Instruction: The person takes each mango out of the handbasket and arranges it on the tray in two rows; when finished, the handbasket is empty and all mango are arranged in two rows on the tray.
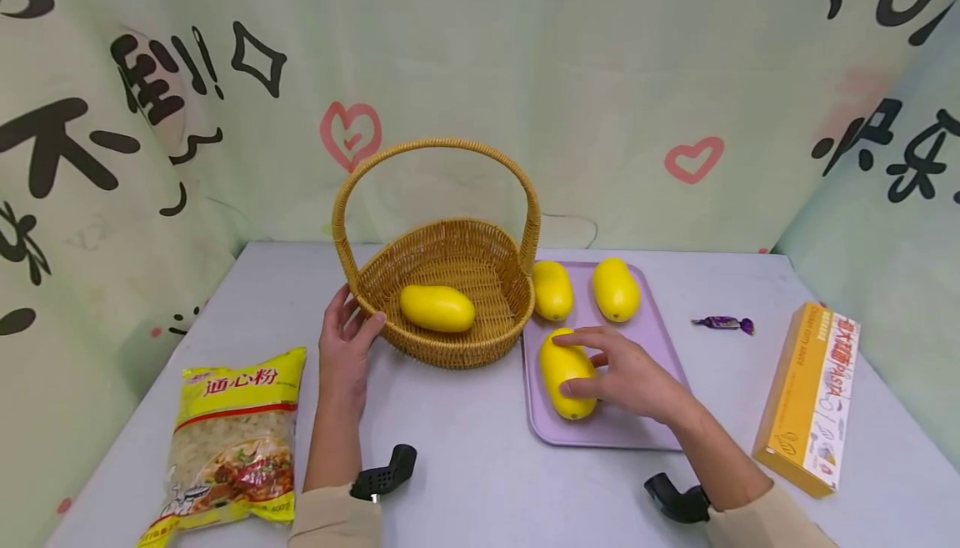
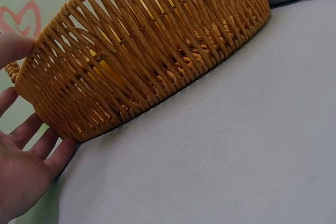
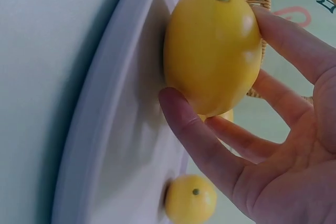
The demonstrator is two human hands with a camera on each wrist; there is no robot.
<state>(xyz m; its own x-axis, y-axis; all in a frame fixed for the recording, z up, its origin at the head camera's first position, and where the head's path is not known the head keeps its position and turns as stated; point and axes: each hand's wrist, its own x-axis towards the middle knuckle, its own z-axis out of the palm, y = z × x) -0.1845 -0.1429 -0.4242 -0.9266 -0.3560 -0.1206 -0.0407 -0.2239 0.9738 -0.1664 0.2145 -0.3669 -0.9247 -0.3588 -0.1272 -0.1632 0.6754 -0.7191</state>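
A woven wicker basket (image 1: 465,354) with a tall arched handle stands on the table, and one smooth yellow oblong fruit (image 1: 437,309) lies inside it. My left hand (image 1: 347,348) holds the basket's left end, thumb near the rim and fingers against the wall, as the left wrist view also shows. On a lilac tray (image 1: 637,414) lie three more such fruits. My right hand (image 1: 626,373) grips the nearest yellow fruit (image 3: 212,51), thumb and fingers on opposite sides; its green stem spot shows in the right wrist view. Two others, a left fruit (image 1: 552,291) and a right fruit (image 1: 617,289), lie behind.
A yellow bag of pasta (image 1: 232,448) lies at the left front. Right of the tray are a purple wrapped candy (image 1: 723,324) and an orange and white pasta box (image 1: 810,398). A printed curtain (image 1: 600,98) hangs behind the table and along its sides.
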